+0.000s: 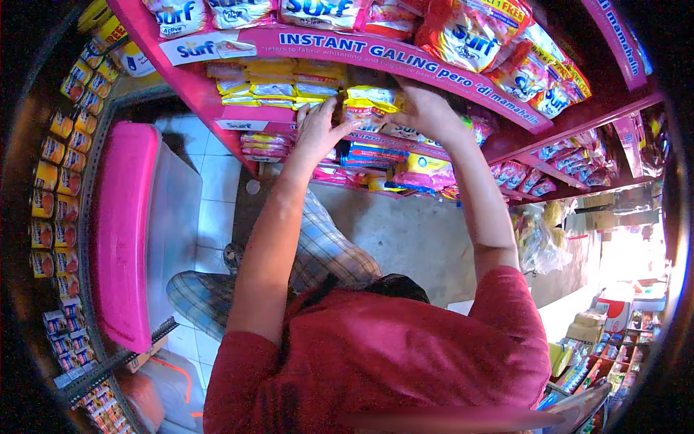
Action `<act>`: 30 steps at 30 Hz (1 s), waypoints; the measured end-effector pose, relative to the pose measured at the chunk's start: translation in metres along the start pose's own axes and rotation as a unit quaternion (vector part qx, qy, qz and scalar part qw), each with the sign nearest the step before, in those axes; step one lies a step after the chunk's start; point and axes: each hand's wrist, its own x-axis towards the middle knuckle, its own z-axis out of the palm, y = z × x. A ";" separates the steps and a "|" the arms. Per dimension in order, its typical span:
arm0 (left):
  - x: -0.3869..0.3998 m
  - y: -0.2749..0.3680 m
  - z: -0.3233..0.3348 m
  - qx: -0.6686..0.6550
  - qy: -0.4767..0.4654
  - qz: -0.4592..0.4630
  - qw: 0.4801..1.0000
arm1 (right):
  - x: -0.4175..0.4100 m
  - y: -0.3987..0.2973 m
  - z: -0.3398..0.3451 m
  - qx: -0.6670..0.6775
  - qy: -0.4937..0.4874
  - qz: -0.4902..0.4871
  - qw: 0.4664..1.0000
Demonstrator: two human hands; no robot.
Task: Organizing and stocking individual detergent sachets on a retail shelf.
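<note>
My left hand (320,130) reaches to the front of a pink shelf, its fingertips at the right end of stacked yellow-and-white detergent packets (272,89). Its thumb extends toward a yellow-topped Surf detergent pack (370,100). My right hand (428,114) is at the other side of that pack, thumb and fingers around its right edge, so the pack sits between both hands. Whether the left hand bears on the pack is unclear. Beneath the right hand, more Surf packs (404,132) lie along the shelf, partly hidden.
Large Surf bags (461,35) fill the shelf above, behind a pink printed strip (379,51). Lower shelves hold blue packets (374,154) and other packs. A plastic box with a pink lid (127,233) stands at left, beside shelved cans (68,209). Hanging plastic bags (545,244) are at right.
</note>
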 end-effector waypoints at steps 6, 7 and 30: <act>0.001 -0.004 0.000 -0.034 0.012 0.003 0.999 | -0.027 0.021 0.053 -0.026 0.362 -0.133 0.922; 0.001 -0.004 0.000 -0.033 0.002 -0.001 0.999 | -0.029 0.023 0.056 -0.057 0.348 -0.119 0.928; 0.006 -0.008 -0.003 0.018 -0.007 -0.007 1.000 | -0.026 0.013 0.071 -0.105 0.422 0.002 0.900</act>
